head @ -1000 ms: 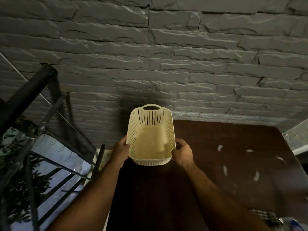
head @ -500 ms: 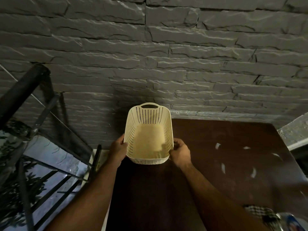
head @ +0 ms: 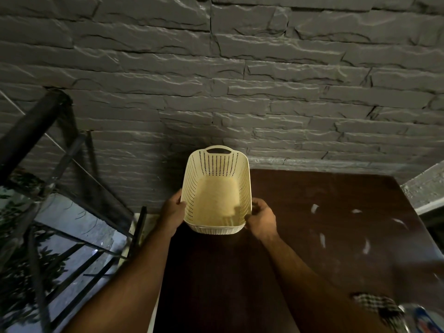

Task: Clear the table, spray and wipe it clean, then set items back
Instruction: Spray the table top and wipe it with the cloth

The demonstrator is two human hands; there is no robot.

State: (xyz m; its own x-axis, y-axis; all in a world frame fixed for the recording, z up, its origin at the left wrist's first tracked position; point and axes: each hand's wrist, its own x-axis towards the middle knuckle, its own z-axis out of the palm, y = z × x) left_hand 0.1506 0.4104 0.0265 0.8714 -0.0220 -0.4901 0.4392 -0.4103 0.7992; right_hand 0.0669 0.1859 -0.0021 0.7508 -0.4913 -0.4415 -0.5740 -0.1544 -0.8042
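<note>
The stone wall (head: pixel 240 80) fills the back of the room, grey and rough, and the dark brown table (head: pixel 312 236) stands pushed against it. To the left of the table there is a black metal railing (head: pixel 48 164), and below it an open drop where I see leaves and pale ground.

The cream plastic basket (head: pixel 217 191) is at the far left corner of the table, near the wall. It is empty and its side walls have many small holes. I judge that its left part reaches beyond the table edge, but the light is poor and I cannot tell if the bottom rests on the wood or is just above it.

The left hand (head: pixel 173 210) grips the left wall of the basket with the fingers curled on the rim, and the right hand (head: pixel 260 218) grips the right wall in the same way.

On the right half of the table lie some small white scraps (head: pixel 314 207). At the near right corner I see a checked cloth (head: pixel 377 306) and, beside it, something blue and white that is too blurred to name.

The main risk, I think, is the corner position. If the hands release the basket while it hangs over the edge, it can tip and fall down beside the railing. It is light, so a small push is enough. Also the scraps suggest the table is not wiped yet; a basket left there would stay in the way of the cloth.
</note>
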